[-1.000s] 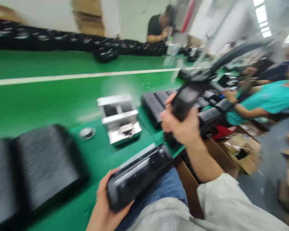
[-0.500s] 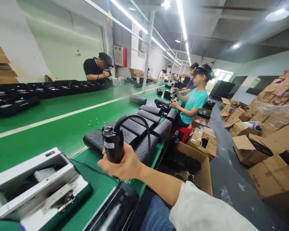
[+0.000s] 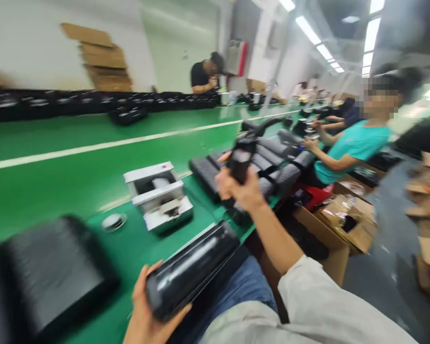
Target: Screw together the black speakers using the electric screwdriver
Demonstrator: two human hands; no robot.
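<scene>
My left hand [image 3: 148, 306] grips the near end of a glossy black speaker-like housing [image 3: 193, 270], thumb and fingers on opposite sides. The housing slants along the bench's front edge, above my lap. Higher up, my right hand [image 3: 245, 188] is wrapped round a black corded electric screwdriver [image 3: 240, 160], held upright and blurred; its lower end is not clear. Beyond it several dark textured housings [image 3: 209, 174] lie on the bench. A white screw-feeder-like box [image 3: 161, 193] with an open top stands left of my right hand.
A small round dish [image 3: 113, 221] sits on the green bench [image 3: 75, 191]. A large dark case [image 3: 60, 272] is at near left. Black units [image 3: 93, 102] line the far side. A co-worker in turquoise [image 3: 358, 143] sits at right, near cardboard boxes [image 3: 347, 215].
The view has swung left and down. My left hand has come into view, holding the black housing. My right hand still holds the screwdriver.
</scene>
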